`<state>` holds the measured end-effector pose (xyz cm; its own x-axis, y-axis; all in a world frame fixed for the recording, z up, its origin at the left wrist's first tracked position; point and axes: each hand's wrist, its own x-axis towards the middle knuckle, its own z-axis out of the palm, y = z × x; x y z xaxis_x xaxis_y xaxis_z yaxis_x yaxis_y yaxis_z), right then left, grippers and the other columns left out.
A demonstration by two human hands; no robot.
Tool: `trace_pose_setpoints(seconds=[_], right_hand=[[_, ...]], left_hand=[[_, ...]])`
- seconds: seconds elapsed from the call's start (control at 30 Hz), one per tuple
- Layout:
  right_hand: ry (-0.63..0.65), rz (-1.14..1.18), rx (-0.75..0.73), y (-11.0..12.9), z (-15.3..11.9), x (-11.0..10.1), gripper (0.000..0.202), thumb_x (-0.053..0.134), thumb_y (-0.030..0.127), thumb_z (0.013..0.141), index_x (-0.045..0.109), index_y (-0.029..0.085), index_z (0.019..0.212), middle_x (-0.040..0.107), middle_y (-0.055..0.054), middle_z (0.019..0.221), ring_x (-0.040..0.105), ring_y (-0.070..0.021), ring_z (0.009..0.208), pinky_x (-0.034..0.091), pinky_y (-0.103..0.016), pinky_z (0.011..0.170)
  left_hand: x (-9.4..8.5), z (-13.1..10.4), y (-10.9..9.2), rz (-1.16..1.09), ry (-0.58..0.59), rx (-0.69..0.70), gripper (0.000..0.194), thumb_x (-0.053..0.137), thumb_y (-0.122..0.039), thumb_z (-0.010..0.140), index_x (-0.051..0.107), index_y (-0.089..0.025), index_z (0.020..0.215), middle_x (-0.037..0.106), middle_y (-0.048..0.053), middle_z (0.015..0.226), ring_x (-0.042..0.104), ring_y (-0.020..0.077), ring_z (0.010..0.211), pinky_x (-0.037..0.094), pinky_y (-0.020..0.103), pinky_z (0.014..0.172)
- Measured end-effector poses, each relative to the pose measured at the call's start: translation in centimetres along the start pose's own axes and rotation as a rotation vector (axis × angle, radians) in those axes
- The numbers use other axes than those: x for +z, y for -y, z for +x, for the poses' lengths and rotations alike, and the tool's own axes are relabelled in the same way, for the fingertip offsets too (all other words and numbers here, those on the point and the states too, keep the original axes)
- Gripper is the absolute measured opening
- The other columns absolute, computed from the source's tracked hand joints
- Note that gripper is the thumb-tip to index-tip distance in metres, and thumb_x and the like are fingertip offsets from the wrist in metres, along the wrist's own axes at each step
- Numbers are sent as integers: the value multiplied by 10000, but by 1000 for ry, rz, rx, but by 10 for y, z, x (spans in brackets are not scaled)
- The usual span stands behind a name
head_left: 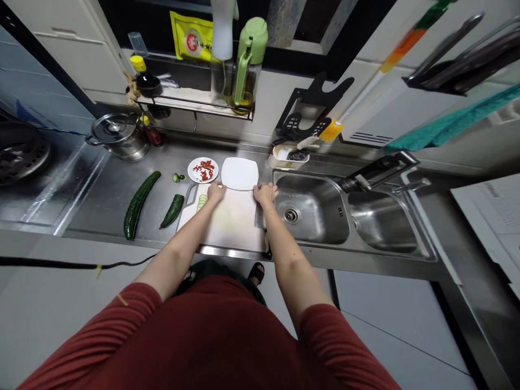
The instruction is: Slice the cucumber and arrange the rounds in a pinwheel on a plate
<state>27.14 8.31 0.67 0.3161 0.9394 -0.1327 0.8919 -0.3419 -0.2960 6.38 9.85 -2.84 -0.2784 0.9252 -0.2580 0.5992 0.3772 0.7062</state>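
Note:
A white squarish plate (239, 173) lies at the far edge of the cutting board (233, 222). My left hand (216, 192) grips its near left corner between thumb and fingers. At the near right corner is my right hand (266, 193), its thumb on the rim and other fingers pointing right. Pale green cucumber slices (202, 201) rest on the board beside my left wrist. Left of the board lie a cut cucumber piece (172, 211) and a long whole cucumber (140, 206). A round white plate (202, 170) holds chopped red pieces.
The double sink (312, 211) with its faucet (377, 173) is on the right. A lidded steel pot (119, 138) stands back left. Above the counter, a wire shelf (195, 103) carries bottles. Small green cucumber ends (177, 177) sit near the round plate.

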Motion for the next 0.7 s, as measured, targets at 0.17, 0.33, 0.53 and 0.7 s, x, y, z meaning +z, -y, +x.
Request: trace_pose_setpoints(seconds=[0.17, 0.33, 0.53, 0.7], right_hand=[[-3, 6, 66, 9, 4, 13, 379, 493, 433, 881, 686, 138, 1021, 510, -171, 1229, 362, -342, 1175, 230, -483, 996], [-15, 33, 99, 13, 4, 17, 333, 514, 396, 857, 689, 144, 986, 481, -163, 1260, 329, -340, 1198, 204, -495, 1007], [-36, 293, 189, 15, 4, 7, 227, 538, 357, 804, 661, 183, 881, 484, -106, 1255, 339, -310, 1194, 209, -476, 1026], [-109, 482, 190, 16, -6, -10, 213, 524, 386, 771, 610, 196, 817, 509, -78, 1225, 351, -282, 1169, 218, -457, 1035]], left_hand=[[1, 8, -3, 30, 57, -11, 293, 595, -307, 770, 668, -171, 1018, 695, 58, 712, 645, 235, 854, 443, 314, 800], [-1, 11, -6, -6, 51, -39, 216, 583, -207, 725, 669, -186, 922, 666, 19, 618, 628, 192, 726, 440, 282, 721], [-13, 5, -16, -207, 32, -66, 152, 567, -246, 717, 658, -172, 814, 673, 20, 639, 604, 149, 625, 450, 253, 649], [-33, -9, -27, -373, 21, -59, 140, 582, -278, 687, 633, -161, 746, 635, 12, 579, 559, 123, 543, 428, 219, 557]])
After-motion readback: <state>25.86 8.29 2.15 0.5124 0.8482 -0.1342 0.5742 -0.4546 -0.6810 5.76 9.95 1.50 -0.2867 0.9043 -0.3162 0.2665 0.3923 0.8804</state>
